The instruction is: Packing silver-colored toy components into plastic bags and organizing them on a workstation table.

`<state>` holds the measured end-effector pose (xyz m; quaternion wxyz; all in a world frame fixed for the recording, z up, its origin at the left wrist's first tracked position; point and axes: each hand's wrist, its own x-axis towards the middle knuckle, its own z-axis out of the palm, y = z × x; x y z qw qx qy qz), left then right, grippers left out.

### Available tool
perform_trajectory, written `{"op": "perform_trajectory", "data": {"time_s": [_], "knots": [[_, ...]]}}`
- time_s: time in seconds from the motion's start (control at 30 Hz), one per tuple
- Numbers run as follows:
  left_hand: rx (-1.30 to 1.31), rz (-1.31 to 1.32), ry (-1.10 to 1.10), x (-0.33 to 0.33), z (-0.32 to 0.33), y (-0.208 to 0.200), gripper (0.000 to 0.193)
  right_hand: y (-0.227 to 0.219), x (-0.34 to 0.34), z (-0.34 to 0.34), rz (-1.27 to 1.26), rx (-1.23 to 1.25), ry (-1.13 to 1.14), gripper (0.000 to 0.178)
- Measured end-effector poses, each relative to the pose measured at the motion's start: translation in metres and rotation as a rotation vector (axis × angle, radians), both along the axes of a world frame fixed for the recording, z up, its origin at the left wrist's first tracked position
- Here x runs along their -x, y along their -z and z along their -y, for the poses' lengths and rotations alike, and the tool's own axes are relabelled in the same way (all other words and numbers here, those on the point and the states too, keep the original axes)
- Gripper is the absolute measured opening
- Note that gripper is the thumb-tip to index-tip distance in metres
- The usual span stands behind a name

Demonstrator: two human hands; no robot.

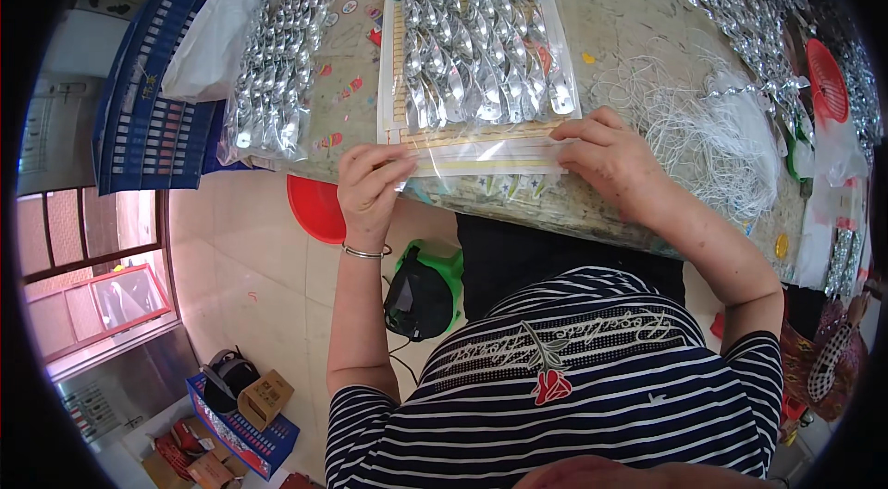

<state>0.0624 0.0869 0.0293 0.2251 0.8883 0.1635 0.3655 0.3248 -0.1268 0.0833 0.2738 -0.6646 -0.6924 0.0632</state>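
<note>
A clear plastic bag [481, 151] lies flat in front of me, with rows of shiny silver twisted strips [486, 45] on a pale backing card [393, 73] inside or beneath it. My left hand [368, 188] pinches the near left corner of this bag. At the opposite near corner, the curled fingers of my right hand [606, 156] grip the plastic, thumb underneath. Between both hands the near edge is drawn straight along the table's front. A yellowish strip shows through it.
Left on the worktable [629, 17] is another bagged set of silver twists [282, 73]. A tangle of white string [712, 137] spreads right, near heaped silver strips [768, 8] and a red basket [826, 80]. Below stand a red basin [316, 209] and a green stool [449, 272].
</note>
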Motion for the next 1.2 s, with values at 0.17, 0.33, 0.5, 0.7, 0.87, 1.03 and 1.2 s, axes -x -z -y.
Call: {"op": "perform_trajectory", "data": {"time_s": [0.17,0.33,0.5,0.7,0.87,1.03,1.2], "knots": [[0.095,0.039,-0.022,0.002,0.000,0.005,0.021,0.000,-0.011,-0.002,-0.184,0.013,-0.024,0.013],[0.303,-0.007,-0.030,-0.001,-0.002,-0.004,0.009,0.006,-0.016,-0.001,-0.473,0.069,0.191,0.002],[0.436,0.001,-0.075,-0.004,0.002,-0.002,0.006,-0.010,-0.021,-0.003,-0.952,0.402,0.436,0.010],[0.541,0.033,-0.172,-0.019,0.007,-0.001,0.017,-0.001,-0.016,-0.011,-1.150,0.331,0.595,0.011],[0.604,-0.025,-0.278,-0.031,0.005,-0.005,0.027,0.000,-0.012,-0.017,-1.128,0.348,0.670,0.013],[0.564,-0.231,-0.399,-0.034,0.002,-0.002,0.027,0.021,-0.009,-0.021,-0.855,0.179,0.647,0.021],[0.496,-0.043,-0.418,-0.039,0.011,0.004,0.026,0.024,-0.009,-0.019,-0.579,0.107,0.597,0.028]]}}
